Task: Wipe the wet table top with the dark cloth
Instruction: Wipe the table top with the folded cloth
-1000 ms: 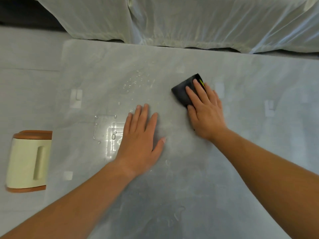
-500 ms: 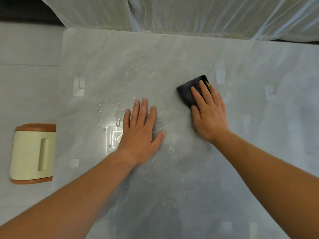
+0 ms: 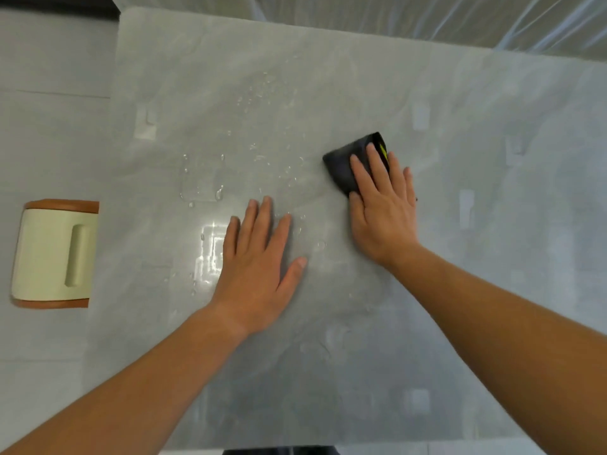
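One small dark folded cloth (image 3: 345,165) lies under my right hand (image 3: 384,211), fingers straight, pressing it onto the wet grey table (image 3: 476,307); left hand (image 3: 259,261) rests flat, fingers apart, beside. Cloth looks soft, light, prob. bunches, so I'd press top-centre. Count: 2 hands, 1 cloth.

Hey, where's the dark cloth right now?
In the head view, the dark cloth lies right of centre on the table top, flat under the right hand, right of the water drops.
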Tool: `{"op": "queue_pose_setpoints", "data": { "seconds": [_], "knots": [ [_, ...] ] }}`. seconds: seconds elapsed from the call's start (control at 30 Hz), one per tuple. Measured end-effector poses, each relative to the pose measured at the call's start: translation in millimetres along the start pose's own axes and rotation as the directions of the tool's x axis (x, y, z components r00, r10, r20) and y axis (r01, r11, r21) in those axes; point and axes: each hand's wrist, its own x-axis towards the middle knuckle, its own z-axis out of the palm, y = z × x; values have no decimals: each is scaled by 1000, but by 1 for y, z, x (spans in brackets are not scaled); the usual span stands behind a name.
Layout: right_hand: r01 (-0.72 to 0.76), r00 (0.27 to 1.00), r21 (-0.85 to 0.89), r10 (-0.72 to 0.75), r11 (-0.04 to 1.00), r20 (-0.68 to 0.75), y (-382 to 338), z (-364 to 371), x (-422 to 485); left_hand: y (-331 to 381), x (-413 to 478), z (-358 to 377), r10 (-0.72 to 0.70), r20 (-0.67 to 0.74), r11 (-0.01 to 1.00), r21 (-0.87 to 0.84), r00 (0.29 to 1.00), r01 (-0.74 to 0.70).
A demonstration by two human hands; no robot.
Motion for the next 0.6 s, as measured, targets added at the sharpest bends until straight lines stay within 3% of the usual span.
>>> {"op": "queue_pose_setpoints", "data": {
  "seconds": [0.07,0.2,0.3,0.5,0.6],
  "knots": [
    [-23,999,8,23,1000,-24,-13,11,-26,2,-14,10,-32,-11,999,-10,999,32],
    [242,969,-48,-240,969,55,-12,25,-100,2,-29,21,-71,-44,997,-9,997,71],
    [372,925,-65,-365,926,101,13,16,-94,1,-36,24,-80,-58,997,5,995,81],
    [64,998,5,-64,998,-10,6,16,-67,4,-52,25,-96,-89,995,8,991,97],
    [181,984,-32,-180,983,9,-4,28,-116,8,-65,30,-110,-87,994,6,990,110]
  ]
}}
